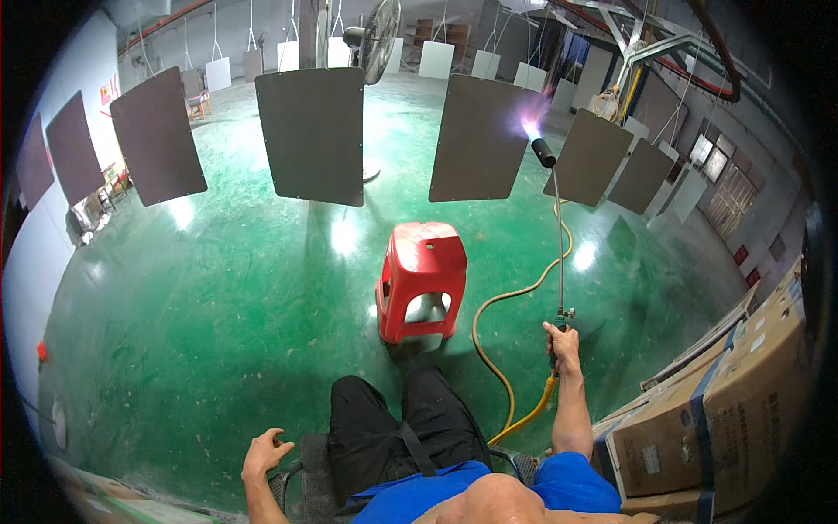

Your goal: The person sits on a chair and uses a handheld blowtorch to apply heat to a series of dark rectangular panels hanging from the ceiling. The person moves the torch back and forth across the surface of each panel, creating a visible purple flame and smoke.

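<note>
Fingers of your right hand wrap the grip of a long-stemmed torch, just below its brass-coloured valve knob. Hold looks closed; far side of the grip hidden from view.

Your left hand holds nothing: fingers apart, slightly bent, out beside the grey chair arm.

Torch out ahead of you, right of centre, thin stem running away to a dark nozzle. Violet and pale-blue flame at its mouth, over the upper right part of a dark panel. Whether flame meets the surface: cannot tell from this angle.

Panel hangs upright, rounded corners, one of a row. Dark neighbour to its right, another to its left. Paler sheets hang farther back, near a standing fan.

Yellow hose drops from the grip's lower end. Thinner tan hose curves across the green floor and passes behind the stem; where the two join is unclear.

You sit, knees in black trousers. Red plastic stool upright between you and the panels. Cardboard boxes stacked at your right.
</note>
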Demonstrator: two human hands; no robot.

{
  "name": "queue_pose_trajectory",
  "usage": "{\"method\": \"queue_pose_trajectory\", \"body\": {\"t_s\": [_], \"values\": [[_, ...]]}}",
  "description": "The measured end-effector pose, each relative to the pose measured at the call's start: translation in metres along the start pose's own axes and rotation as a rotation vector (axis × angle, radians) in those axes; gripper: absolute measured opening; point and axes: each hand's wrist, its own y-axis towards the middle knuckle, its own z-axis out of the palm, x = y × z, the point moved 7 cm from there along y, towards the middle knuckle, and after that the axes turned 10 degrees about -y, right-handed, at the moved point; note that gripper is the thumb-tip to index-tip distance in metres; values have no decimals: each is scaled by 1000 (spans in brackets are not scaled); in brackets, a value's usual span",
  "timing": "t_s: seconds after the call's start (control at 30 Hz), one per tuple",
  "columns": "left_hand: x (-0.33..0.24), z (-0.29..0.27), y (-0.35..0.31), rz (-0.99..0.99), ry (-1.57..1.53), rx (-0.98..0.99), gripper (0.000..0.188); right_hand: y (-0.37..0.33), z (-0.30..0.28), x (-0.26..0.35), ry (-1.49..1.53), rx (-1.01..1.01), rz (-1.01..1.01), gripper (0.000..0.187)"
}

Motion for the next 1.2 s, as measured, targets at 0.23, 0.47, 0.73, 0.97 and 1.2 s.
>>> {"method": "queue_pose_trajectory", "body": {"t_s": [0.23, 0.47, 0.73, 0.97, 1.2], "values": [[-10, -3, -8, -29, -61, 4, 56, -6, 8, 20, 35, 56, -38, 27], [-3, -1, -4, -27, -40, 2, 56, -32, 27, 38, 71, 151, -108, 23], [-8, -1, -8, -56, -39, 7, 59, -60, 38, 52, 8, 247, -166, 23], [-17, -4, -14, -103, -33, 16, 57, -64, 41, 46, 50, 267, -171, 23], [-16, -5, -12, -70, -40, 22, 58, -35, 31, 37, 54, 190, -137, 22]]}}
